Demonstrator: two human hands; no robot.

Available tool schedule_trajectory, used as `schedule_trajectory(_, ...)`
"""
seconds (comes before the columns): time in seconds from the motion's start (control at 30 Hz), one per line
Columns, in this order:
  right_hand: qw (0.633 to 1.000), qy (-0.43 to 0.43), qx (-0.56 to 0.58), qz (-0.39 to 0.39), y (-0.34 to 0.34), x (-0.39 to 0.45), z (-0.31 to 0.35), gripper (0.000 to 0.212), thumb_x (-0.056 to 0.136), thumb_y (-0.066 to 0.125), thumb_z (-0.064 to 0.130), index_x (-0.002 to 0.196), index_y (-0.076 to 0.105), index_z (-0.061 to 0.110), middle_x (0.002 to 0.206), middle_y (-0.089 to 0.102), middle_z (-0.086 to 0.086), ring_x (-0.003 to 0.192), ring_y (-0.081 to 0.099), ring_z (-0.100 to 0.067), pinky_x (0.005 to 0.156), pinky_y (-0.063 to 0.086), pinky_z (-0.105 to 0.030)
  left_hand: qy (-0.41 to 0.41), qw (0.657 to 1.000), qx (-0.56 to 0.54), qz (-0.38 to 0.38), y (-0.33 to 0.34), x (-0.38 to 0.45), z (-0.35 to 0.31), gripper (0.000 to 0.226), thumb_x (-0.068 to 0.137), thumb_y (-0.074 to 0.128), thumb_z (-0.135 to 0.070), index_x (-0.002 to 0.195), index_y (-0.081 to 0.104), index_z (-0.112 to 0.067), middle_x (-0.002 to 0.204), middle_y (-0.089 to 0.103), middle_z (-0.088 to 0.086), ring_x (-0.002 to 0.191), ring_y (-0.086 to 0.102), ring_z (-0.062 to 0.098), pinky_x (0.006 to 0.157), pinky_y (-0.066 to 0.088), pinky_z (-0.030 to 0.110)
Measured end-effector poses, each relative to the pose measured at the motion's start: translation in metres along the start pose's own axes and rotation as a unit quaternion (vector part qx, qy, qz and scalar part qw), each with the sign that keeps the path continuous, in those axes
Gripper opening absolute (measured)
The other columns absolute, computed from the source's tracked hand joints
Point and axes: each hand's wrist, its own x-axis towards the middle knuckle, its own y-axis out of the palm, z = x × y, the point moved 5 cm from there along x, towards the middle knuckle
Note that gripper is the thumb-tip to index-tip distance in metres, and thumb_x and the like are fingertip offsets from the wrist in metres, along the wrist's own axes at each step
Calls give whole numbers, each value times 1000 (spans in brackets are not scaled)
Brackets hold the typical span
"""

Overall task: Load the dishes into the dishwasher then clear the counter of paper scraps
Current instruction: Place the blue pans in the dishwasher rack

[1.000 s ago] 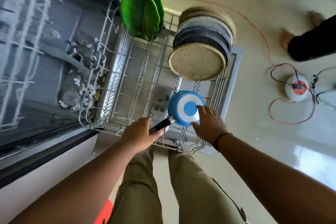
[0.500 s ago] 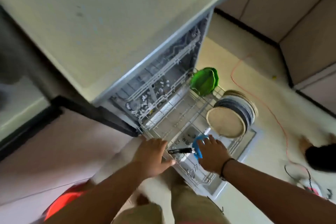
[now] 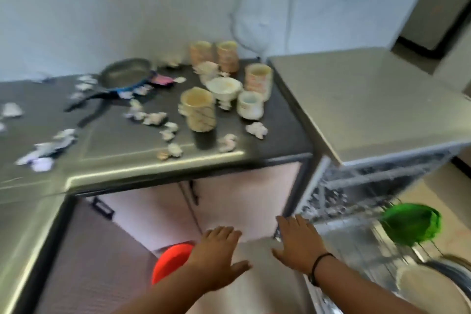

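The dark counter (image 3: 280, 120) carries several cups (image 3: 200, 109), a white bowl (image 3: 223, 86), a blue frying pan (image 3: 125, 75) with a black handle, and several crumpled paper scraps (image 3: 154, 118). At the right stands the open dishwasher (image 3: 377, 178), its pulled-out rack (image 3: 356, 237) holding green plates (image 3: 410, 222) and beige and grey plates (image 3: 430, 288). My left hand (image 3: 216, 257) and my right hand (image 3: 300, 245) hang in front of the cabinet below the counter, fingers spread and holding nothing.
A steel worktop (image 3: 30, 211) runs along the left edge. Pink cabinet doors (image 3: 229, 199) sit under the counter. A red round object (image 3: 170, 260) lies low beside my left hand. The dishwasher's flat top (image 3: 369, 99) is bare.
Both hands let go of the small blue pan in the rack and drew back empty. The view swung up from the rack to the counter with the cups and scraps.
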Motion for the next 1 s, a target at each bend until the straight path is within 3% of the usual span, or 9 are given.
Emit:
schedule_trajectory(0.1,995,-87,1,-50,-50,20,88,76,86,47,56,148,22,19,145,39,-5,136,28,-29,109,31,-40,-80,994,-29,-62,-37,-41,62,93,76,17,-84,148,22,-27,157,22,-2,144,17,19,118,13,37)
schedule_trajectory(0.23,977,-177,-10,-120,-105,37,175,75,86,49,58,147,27,20,146,39,-5,140,27,-27,110,30,-38,-147,974,-62,-159,-88,-74,115,80,86,36,-72,149,25,-24,157,23,0,145,18,20,118,15,36)
schedule_trajectory(0.33,964,-217,-18,-154,-134,57,219,80,83,44,67,148,25,24,146,39,-3,139,29,-26,112,30,-39,-182,955,-80,-220,-115,-91,149,82,84,35,-76,148,27,-25,156,27,-1,144,20,17,118,17,32)
schedule_trajectory(0.43,951,-251,-10,-180,-163,82,255,76,82,50,63,144,28,25,142,42,-2,135,33,-24,107,36,-39,-221,937,-87,-257,-137,-103,185,95,74,23,-85,146,32,-23,153,34,0,142,26,17,116,21,32)
schedule_trajectory(0.5,947,-260,-6,-188,-181,102,274,73,83,51,61,142,29,24,141,43,-2,134,34,-24,106,37,-39,-240,926,-84,-278,-153,-107,209,90,77,28,-82,145,34,-24,151,36,-1,140,29,17,114,24,33)
schedule_trajectory(0.63,948,-256,12,-189,-213,146,301,79,84,50,60,147,22,23,146,38,-5,138,28,-25,110,33,-41,-269,914,-77,-293,-183,-99,252,100,66,17,-84,144,34,-24,150,36,-1,139,31,17,113,25,32)
schedule_trajectory(0.8,944,-255,73,-199,-256,212,319,70,84,54,53,142,29,23,136,46,-3,134,33,-26,103,38,-40,-306,907,-40,-285,-221,-57,306,79,85,41,-72,147,29,-24,154,31,-1,142,26,17,116,24,35)
schedule_trajectory(0.9,943,-249,165,-147,-275,260,328,62,80,58,47,133,38,23,127,51,-4,122,44,-26,92,43,-37,-334,902,-43,-271,-243,-27,337,78,86,42,-70,148,28,-24,155,29,-1,143,25,18,116,23,36)
schedule_trajectory(1.0,929,-211,297,-70,-290,302,335,59,82,63,39,133,40,18,127,51,-5,117,51,-24,82,37,-28,-364,891,-71,-262,-263,-5,365,75,87,46,-65,147,28,-24,154,30,-1,141,27,17,115,26,35)
